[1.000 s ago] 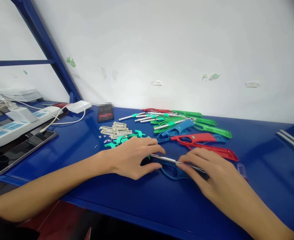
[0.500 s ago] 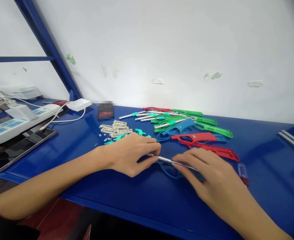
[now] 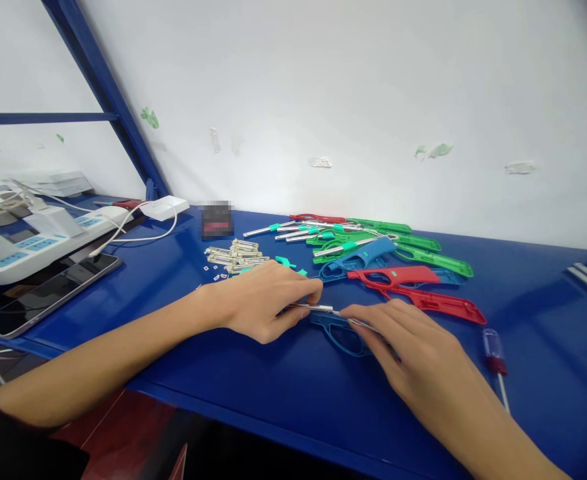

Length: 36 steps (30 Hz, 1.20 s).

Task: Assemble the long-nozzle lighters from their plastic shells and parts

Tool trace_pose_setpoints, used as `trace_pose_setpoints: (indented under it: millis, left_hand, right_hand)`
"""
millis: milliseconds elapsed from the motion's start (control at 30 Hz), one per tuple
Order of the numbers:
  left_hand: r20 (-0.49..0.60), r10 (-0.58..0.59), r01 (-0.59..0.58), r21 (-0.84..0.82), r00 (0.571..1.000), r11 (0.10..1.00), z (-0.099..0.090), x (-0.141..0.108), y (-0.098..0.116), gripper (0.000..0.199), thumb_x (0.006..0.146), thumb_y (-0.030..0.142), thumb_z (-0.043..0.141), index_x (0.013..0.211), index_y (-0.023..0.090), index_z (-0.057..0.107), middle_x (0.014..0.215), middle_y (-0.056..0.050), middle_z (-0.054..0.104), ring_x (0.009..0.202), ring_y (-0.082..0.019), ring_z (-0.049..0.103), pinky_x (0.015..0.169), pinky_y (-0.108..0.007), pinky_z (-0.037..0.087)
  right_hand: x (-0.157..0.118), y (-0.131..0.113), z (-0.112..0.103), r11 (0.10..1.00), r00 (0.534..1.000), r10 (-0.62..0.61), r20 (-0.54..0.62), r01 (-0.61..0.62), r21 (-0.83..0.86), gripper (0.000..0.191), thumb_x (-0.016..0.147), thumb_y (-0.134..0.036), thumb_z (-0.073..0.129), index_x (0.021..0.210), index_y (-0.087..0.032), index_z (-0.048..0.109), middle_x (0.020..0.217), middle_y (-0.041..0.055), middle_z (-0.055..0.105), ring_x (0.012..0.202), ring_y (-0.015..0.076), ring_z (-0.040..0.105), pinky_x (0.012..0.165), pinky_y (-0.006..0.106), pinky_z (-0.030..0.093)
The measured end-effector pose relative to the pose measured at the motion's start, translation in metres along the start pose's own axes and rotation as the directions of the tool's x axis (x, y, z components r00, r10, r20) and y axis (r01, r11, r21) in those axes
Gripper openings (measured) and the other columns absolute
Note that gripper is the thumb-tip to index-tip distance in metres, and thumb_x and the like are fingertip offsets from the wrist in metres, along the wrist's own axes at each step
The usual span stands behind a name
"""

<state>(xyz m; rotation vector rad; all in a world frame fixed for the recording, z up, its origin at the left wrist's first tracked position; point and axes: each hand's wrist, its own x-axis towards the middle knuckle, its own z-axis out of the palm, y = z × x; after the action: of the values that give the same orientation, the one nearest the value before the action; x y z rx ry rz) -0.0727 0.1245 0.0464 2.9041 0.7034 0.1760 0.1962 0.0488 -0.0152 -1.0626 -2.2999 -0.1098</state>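
Observation:
My left hand pinches a silver metal tube between thumb and fingers. Facing it, my right hand has its thumb and fingers closed on a thin metal strip. The tube and the strip point toward each other, with a thin part seen between them. Beneath them a blue plastic handle half with a loop lies on the table, partly hidden by my right hand. Behind my hands lie red handle pieces, a blue one and green ones.
Metal tubes with teal parts and a pile of beige pieces lie behind. A screwdriver is at the right. A phone and a power strip sit at the left on the blue table.
The tube and the strip have come slightly apart lengthwise between my hands. The camera view has shifted a little, and more of the screwdriver shows.

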Motion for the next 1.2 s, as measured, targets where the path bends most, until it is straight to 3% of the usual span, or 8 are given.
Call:
trace_pose_setpoints:
  millis: [133, 267, 433, 600, 733, 867, 1200]
  left_hand:
    - [0.021, -0.005, 0.005, 0.009, 1.0, 1.0, -0.0003, -0.0009, 0.0007, 0.011, 0.099, 0.025, 0.052, 0.109, 0.024, 0.055, 0.074, 0.0, 0.065, 0.064, -0.022, 0.058, 0.059, -0.036, 0.034]
    - [0.038, -0.004, 0.004, 0.011, 0.999, 1.0, -0.0001, -0.0006, 0.0017, 0.003, 0.096, 0.023, 0.053, 0.099, 0.023, 0.055, 0.076, -0.001, 0.065, 0.066, -0.021, 0.059, 0.059, -0.036, 0.034]
    - [0.038, -0.001, 0.001, -0.005, 0.999, 1.0, 0.0007, 0.0008, 0.0033, 0.008, 0.091, 0.022, 0.056, 0.085, 0.022, 0.052, 0.074, -0.001, 0.064, 0.065, -0.02, 0.059, 0.057, -0.034, 0.033]
    - [0.039, 0.003, -0.004, 0.015, 0.999, 1.0, 0.0005, 0.0011, 0.0032, 0.01, 0.091, 0.021, 0.057, 0.082, 0.022, 0.051, 0.078, -0.002, 0.065, 0.068, -0.02, 0.059, 0.058, -0.035, 0.034]
    - [0.021, 0.002, -0.003, 0.025, 1.0, 1.0, 0.0015, 0.001, 0.0028, 0.009, 0.096, 0.029, 0.057, 0.094, 0.021, 0.059, 0.089, -0.003, 0.068, 0.071, -0.02, 0.061, 0.058, -0.035, 0.034]
    - [-0.019, 0.023, -0.023, -0.011, 1.0, 1.0, 0.005, 0.0013, 0.0028, 0.015, 0.1, 0.03, 0.056, 0.11, 0.021, 0.063, 0.099, -0.004, 0.071, 0.081, -0.021, 0.067, 0.064, -0.035, 0.043]
    - [-0.018, 0.038, -0.039, -0.05, 0.999, 0.998, 0.0075, 0.0016, 0.0036, 0.006, 0.1, 0.02, 0.057, 0.104, 0.022, 0.061, 0.1, -0.002, 0.071, 0.079, -0.019, 0.064, 0.065, -0.033, 0.042]
  right_hand:
    - [-0.0008, 0.003, 0.0, 1.0, 1.0, -0.019, 0.019, 0.019, 0.001, 0.033, 0.108, -0.012, 0.051, 0.133, -0.029, 0.062, 0.112, 0.0019, 0.079, 0.095, 0.0206, 0.073, 0.087, 0.038, 0.053]
    - [-0.0003, 0.0006, -0.0012, 1.0, 1.0, -0.014, 0.023, 0.014, 0.0, 0.029, 0.109, -0.013, 0.053, 0.132, -0.028, 0.061, 0.102, 0.0006, 0.077, 0.089, 0.019, 0.07, 0.086, 0.037, 0.053]
    - [0.0007, -0.0029, -0.0013, 1.0, 0.999, -0.027, 0.043, 0.027, -0.005, 0.029, 0.107, -0.008, 0.052, 0.127, -0.027, 0.063, 0.114, 0.0016, 0.078, 0.099, 0.0214, 0.072, 0.094, 0.04, 0.051]
    - [0.0005, -0.0039, -0.0002, 0.999, 0.999, -0.031, 0.031, 0.032, -0.03, 0.03, 0.107, -0.009, 0.051, 0.127, -0.025, 0.067, 0.118, 0.0042, 0.079, 0.104, 0.0238, 0.074, 0.093, 0.041, 0.053]
    - [0.0001, -0.004, 0.0004, 0.998, 0.999, -0.03, 0.029, 0.032, -0.045, 0.032, 0.107, -0.009, 0.051, 0.128, -0.025, 0.07, 0.119, 0.0048, 0.079, 0.106, 0.0243, 0.075, 0.093, 0.043, 0.055]
    - [-0.0002, -0.0041, 0.0007, 0.998, 0.999, -0.024, 0.032, 0.026, -0.06, 0.034, 0.108, -0.011, 0.049, 0.128, -0.024, 0.072, 0.12, 0.0061, 0.079, 0.106, 0.0245, 0.076, 0.095, 0.045, 0.058]
    - [0.0005, -0.0044, 0.0007, 0.999, 0.998, -0.007, 0.069, 0.01, -0.048, 0.035, 0.107, -0.011, 0.049, 0.13, -0.025, 0.072, 0.125, 0.0045, 0.079, 0.107, 0.0245, 0.076, 0.097, 0.048, 0.059]
